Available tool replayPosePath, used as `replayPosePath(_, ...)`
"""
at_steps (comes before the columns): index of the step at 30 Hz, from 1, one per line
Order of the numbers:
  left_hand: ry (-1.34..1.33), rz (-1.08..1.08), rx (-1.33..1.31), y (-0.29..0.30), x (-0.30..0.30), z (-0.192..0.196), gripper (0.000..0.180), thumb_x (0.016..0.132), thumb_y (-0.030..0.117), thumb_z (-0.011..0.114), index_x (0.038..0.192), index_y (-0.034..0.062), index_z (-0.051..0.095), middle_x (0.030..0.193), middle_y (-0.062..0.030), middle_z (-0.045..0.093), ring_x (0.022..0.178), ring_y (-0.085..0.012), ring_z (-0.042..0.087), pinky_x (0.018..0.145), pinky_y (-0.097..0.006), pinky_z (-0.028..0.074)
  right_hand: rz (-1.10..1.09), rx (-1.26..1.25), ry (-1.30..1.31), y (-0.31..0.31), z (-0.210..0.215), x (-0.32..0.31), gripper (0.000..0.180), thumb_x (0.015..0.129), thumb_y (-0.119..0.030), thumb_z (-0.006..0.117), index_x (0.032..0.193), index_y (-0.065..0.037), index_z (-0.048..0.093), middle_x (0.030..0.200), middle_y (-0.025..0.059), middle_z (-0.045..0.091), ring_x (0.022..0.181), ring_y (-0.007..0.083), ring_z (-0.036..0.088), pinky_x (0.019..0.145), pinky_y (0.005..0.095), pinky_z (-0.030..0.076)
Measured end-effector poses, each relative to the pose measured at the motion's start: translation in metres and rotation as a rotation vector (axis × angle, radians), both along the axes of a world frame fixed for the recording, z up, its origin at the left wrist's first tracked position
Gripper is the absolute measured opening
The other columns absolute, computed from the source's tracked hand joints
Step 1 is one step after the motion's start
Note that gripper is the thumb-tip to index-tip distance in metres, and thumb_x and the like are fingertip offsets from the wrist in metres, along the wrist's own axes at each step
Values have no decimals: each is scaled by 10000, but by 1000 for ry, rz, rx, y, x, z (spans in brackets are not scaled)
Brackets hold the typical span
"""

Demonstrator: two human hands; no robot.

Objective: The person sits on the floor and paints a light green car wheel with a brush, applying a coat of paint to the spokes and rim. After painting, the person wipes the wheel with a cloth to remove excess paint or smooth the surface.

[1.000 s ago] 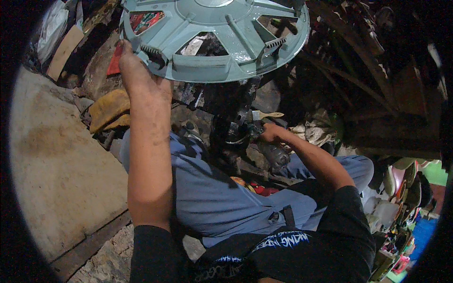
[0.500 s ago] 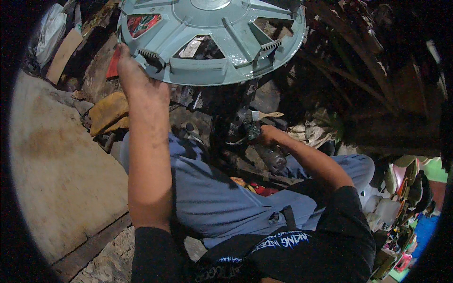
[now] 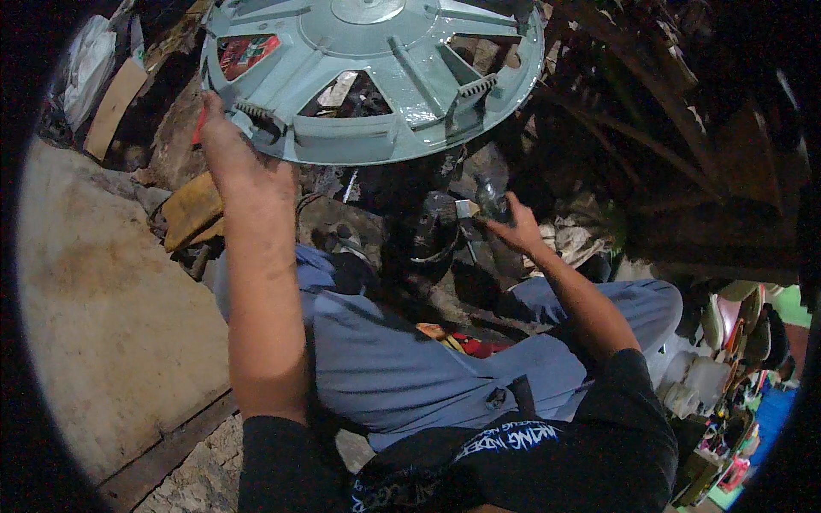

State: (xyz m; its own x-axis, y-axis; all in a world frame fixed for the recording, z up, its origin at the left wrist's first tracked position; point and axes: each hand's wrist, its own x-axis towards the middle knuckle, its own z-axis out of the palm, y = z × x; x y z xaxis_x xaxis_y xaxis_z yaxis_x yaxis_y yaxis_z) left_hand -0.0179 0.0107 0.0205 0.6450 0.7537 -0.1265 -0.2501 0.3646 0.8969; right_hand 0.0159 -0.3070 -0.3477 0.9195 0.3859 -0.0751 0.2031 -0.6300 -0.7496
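My left hand (image 3: 248, 167) grips the lower left rim of a pale grey-green wheel cover (image 3: 363, 47), raised and tilted at the top of the view. Parts of its spoked face shine as if wet. To the right, my right hand (image 3: 523, 229) is closed round a small clear bottle (image 3: 491, 198), blurred and dim. Beside that bottle lies a paintbrush (image 3: 466, 209), its handle mostly hidden. A dark, round-rimmed container (image 3: 432, 248) stands just left of the brush, its contents too dark to make out.
A pale board (image 3: 120, 308) covers the left side, with a yellow block (image 3: 190, 214) by its far edge. Dark wooden pieces (image 3: 667, 120) crowd the far right. Shoes (image 3: 748, 321) and a blue item (image 3: 774, 419) sit at right.
My right hand has moved up and right, away from the container. The bottle, earlier lying back under the hand, has swung up beside the brush. The wheel cover has shifted slightly left and down.
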Motion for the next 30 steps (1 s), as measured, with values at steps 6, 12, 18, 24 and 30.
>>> replayPosePath(6,0,-4,171,-21,0,0,444,1038,374,344,1321,82,523,1330,-131,560,1141,-312,600,995,-491,479,-214,226,-264,-8,-5,58,685,719,-275,838,1253,4,513,1120,223,657,1019,392,645,890,415,501)
replayPosePath(12,63,-9,70,6,13,-8,465,1031,400,373,1280,56,563,1222,-136,626,1054,-296,643,904,-469,556,-491,410,-236,23,18,73,638,753,-271,818,1238,15,519,1140,217,649,1047,346,644,901,406,496)
replayPosePath(18,26,-48,42,-2,19,-7,503,1041,420,331,1371,71,478,1362,-144,532,1198,-337,554,976,-543,490,-707,402,-511,26,3,84,658,772,-292,814,1272,9,510,1159,204,629,1046,345,621,926,405,478)
replayPosePath(24,61,44,37,-12,22,-3,498,1044,406,339,1362,54,491,1351,-140,547,1218,-309,545,1016,-500,467,-737,374,-427,17,-32,85,672,778,-258,814,1305,-4,483,1196,196,603,1091,344,586,974,402,441)
replayPosePath(30,95,92,57,-22,21,5,502,1043,411,357,1355,42,496,1341,-133,557,1200,-296,561,1038,-472,448,-614,369,-405,8,-53,81,787,742,-285,839,1368,-7,452,1246,193,600,1126,320,587,999,399,433)
